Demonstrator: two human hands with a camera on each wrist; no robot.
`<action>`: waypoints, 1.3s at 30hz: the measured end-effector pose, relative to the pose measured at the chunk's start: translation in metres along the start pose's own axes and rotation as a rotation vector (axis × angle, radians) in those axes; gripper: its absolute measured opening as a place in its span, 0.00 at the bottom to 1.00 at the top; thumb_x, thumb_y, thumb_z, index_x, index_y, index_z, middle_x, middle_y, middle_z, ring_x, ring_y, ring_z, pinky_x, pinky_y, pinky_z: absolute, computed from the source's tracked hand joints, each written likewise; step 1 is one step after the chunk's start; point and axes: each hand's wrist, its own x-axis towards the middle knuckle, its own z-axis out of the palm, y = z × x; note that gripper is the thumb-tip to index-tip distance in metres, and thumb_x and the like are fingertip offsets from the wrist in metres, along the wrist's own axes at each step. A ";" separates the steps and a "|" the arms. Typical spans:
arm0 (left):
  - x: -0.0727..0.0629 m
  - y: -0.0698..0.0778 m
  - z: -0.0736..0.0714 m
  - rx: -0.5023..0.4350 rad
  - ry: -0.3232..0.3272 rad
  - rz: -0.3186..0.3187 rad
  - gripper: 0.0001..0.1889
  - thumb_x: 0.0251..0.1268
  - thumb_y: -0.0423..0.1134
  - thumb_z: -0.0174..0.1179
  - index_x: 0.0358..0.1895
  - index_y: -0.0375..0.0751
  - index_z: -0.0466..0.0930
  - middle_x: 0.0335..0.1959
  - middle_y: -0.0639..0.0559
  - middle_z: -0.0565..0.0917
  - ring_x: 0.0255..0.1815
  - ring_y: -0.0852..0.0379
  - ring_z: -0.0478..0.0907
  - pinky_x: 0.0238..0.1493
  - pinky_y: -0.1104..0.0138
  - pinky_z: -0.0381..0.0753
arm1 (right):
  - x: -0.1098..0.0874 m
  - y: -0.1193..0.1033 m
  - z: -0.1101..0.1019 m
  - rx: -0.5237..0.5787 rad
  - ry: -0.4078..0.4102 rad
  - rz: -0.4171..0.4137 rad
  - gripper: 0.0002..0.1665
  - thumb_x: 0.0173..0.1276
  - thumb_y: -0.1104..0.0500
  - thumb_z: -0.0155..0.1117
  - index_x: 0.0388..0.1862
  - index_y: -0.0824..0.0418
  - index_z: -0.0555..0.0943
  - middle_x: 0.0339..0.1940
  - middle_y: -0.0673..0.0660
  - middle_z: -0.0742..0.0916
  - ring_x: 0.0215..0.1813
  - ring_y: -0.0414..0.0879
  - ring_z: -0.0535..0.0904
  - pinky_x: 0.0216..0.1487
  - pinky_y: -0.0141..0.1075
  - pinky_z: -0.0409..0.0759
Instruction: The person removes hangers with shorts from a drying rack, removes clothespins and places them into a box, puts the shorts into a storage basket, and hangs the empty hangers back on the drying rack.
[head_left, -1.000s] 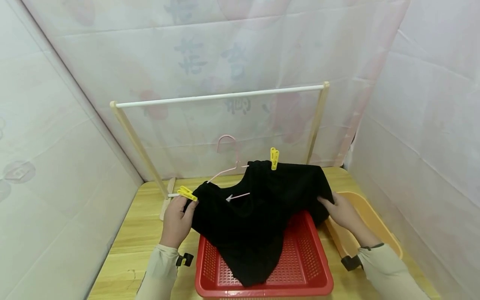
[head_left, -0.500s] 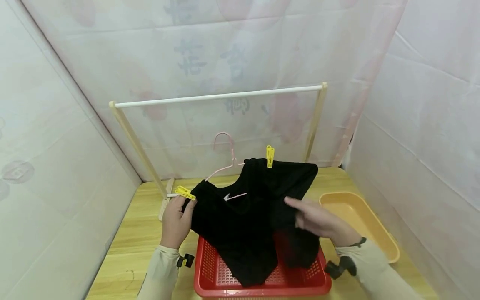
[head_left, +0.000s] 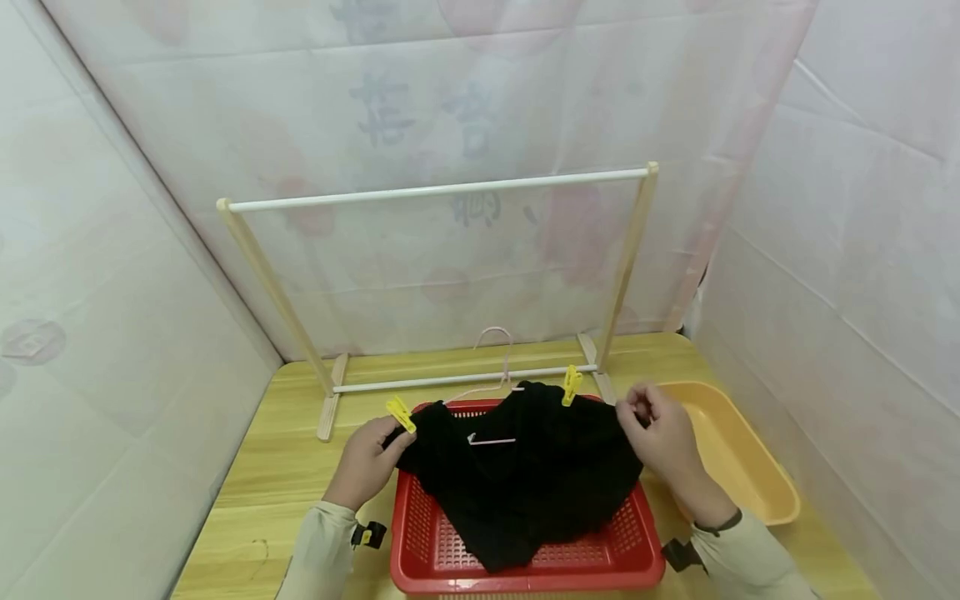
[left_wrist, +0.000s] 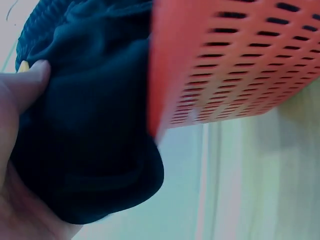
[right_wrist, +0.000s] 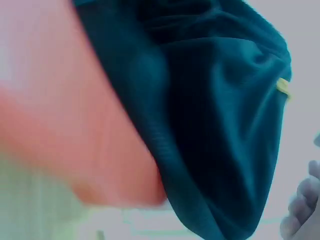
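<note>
Black shorts [head_left: 555,475] with a gathered elastic waist lie spread over a red basket [head_left: 525,579]. A pink hanger [head_left: 495,333] runs through them, its hook toward the rack. One yellow clothespin [head_left: 401,414] clips the left end of the waist, another clothespin [head_left: 572,385] the right part. My left hand [head_left: 367,462] grips the shorts by the left clothespin; the left wrist view shows the thumb [left_wrist: 32,82] over the cloth. At the right edge of the shorts is my right hand [head_left: 667,433], fingers loosely bent, apart from the cloth in the right wrist view.
Behind the basket stands a drying rack with a white top rod [head_left: 442,191], a low crossbar [head_left: 457,382] and wooden posts. A yellow tray [head_left: 738,450] sits on the wooden table [head_left: 255,492] at right. Printed white sheets [head_left: 450,100] enclose the back and sides.
The shorts and hanger have come down and slightly right, onto the basket. My right hand let go of the right side, swept inward, then returned to that edge. The left hand kept its grip.
</note>
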 end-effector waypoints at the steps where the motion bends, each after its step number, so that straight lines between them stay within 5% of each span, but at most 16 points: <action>1: -0.001 -0.001 0.002 -0.020 -0.035 -0.026 0.08 0.73 0.39 0.65 0.35 0.58 0.79 0.28 0.66 0.76 0.32 0.63 0.74 0.38 0.62 0.75 | 0.000 0.004 0.002 0.023 0.002 -0.017 0.09 0.66 0.67 0.69 0.43 0.61 0.79 0.34 0.53 0.81 0.36 0.44 0.75 0.39 0.30 0.69; 4: -0.004 -0.003 0.009 -0.081 -0.124 -0.098 0.06 0.76 0.42 0.63 0.39 0.61 0.81 0.31 0.66 0.79 0.34 0.63 0.75 0.41 0.63 0.77 | -0.001 0.014 0.010 0.083 -0.169 -0.027 0.28 0.71 0.64 0.68 0.68 0.66 0.71 0.57 0.59 0.82 0.57 0.53 0.77 0.57 0.37 0.72; 6: -0.007 -0.004 0.013 -0.102 -0.157 -0.138 0.05 0.76 0.43 0.62 0.40 0.62 0.80 0.30 0.66 0.78 0.34 0.64 0.75 0.41 0.64 0.76 | -0.003 0.019 0.014 0.078 -0.308 -0.002 0.35 0.75 0.58 0.66 0.76 0.65 0.65 0.64 0.60 0.81 0.64 0.57 0.76 0.63 0.46 0.73; 10: -0.009 -0.005 0.020 -0.081 -0.145 -0.176 0.02 0.76 0.49 0.63 0.41 0.62 0.81 0.31 0.65 0.79 0.34 0.63 0.76 0.41 0.63 0.77 | -0.004 0.028 0.012 -0.005 -0.483 -0.042 0.36 0.77 0.52 0.65 0.78 0.60 0.65 0.68 0.61 0.81 0.69 0.61 0.76 0.65 0.62 0.72; 15: -0.012 -0.006 0.027 0.011 -0.034 -0.157 0.10 0.72 0.58 0.64 0.37 0.61 0.81 0.32 0.66 0.81 0.32 0.64 0.77 0.40 0.61 0.79 | 0.004 0.032 0.005 -0.030 -0.578 -0.081 0.36 0.78 0.48 0.63 0.78 0.60 0.66 0.71 0.64 0.79 0.67 0.62 0.78 0.64 0.61 0.74; 19: -0.014 -0.010 0.034 0.109 0.061 -0.122 0.16 0.70 0.61 0.63 0.27 0.59 0.75 0.21 0.66 0.72 0.24 0.67 0.70 0.32 0.66 0.74 | 0.005 0.033 0.014 -0.073 -0.541 -0.055 0.37 0.79 0.45 0.61 0.78 0.60 0.66 0.67 0.67 0.81 0.60 0.60 0.84 0.59 0.59 0.78; 22: -0.015 -0.012 0.039 0.167 0.092 -0.097 0.19 0.70 0.62 0.63 0.24 0.60 0.74 0.19 0.67 0.69 0.21 0.69 0.69 0.30 0.68 0.74 | -0.001 0.035 0.025 -0.175 -0.437 -0.127 0.31 0.79 0.47 0.62 0.73 0.61 0.72 0.39 0.59 0.89 0.37 0.50 0.87 0.41 0.51 0.84; 25: -0.018 -0.012 0.040 0.182 0.092 -0.087 0.20 0.70 0.62 0.63 0.23 0.60 0.74 0.19 0.68 0.70 0.22 0.69 0.71 0.30 0.67 0.75 | -0.010 0.039 0.039 -0.262 -0.291 -0.223 0.24 0.74 0.52 0.66 0.64 0.61 0.79 0.14 0.45 0.76 0.18 0.38 0.73 0.23 0.39 0.74; 27: -0.020 -0.012 0.040 0.187 0.082 -0.089 0.20 0.70 0.62 0.62 0.23 0.60 0.74 0.19 0.67 0.71 0.23 0.68 0.73 0.30 0.66 0.76 | -0.015 0.040 0.046 -0.300 -0.227 -0.252 0.23 0.71 0.53 0.69 0.62 0.59 0.81 0.10 0.42 0.70 0.14 0.35 0.65 0.18 0.35 0.65; 31: -0.023 -0.011 0.037 0.211 0.084 -0.094 0.19 0.70 0.61 0.63 0.23 0.60 0.75 0.20 0.66 0.74 0.24 0.66 0.76 0.31 0.64 0.77 | -0.015 0.037 0.055 -0.324 -0.175 -0.259 0.27 0.69 0.52 0.70 0.64 0.59 0.80 0.18 0.49 0.81 0.17 0.41 0.73 0.18 0.38 0.69; 33: -0.023 -0.012 0.034 0.222 0.096 -0.091 0.18 0.70 0.59 0.65 0.24 0.59 0.75 0.20 0.66 0.74 0.24 0.65 0.76 0.31 0.64 0.76 | -0.012 0.034 0.059 -0.337 -0.187 -0.271 0.32 0.69 0.53 0.69 0.69 0.63 0.77 0.36 0.59 0.88 0.29 0.49 0.83 0.22 0.42 0.76; 36: -0.021 -0.012 0.031 0.233 0.094 -0.074 0.17 0.70 0.56 0.66 0.24 0.58 0.75 0.20 0.65 0.73 0.23 0.66 0.74 0.30 0.65 0.75 | -0.007 0.031 0.062 -0.350 -0.240 -0.307 0.39 0.68 0.57 0.67 0.75 0.70 0.68 0.65 0.68 0.80 0.55 0.60 0.83 0.37 0.49 0.84; 39: -0.020 -0.012 0.031 0.241 0.069 -0.071 0.16 0.71 0.56 0.66 0.25 0.58 0.75 0.20 0.66 0.71 0.23 0.67 0.73 0.31 0.66 0.75 | -0.006 0.029 0.063 -0.276 -0.310 -0.310 0.46 0.67 0.63 0.65 0.81 0.70 0.58 0.72 0.72 0.74 0.64 0.64 0.78 0.49 0.54 0.82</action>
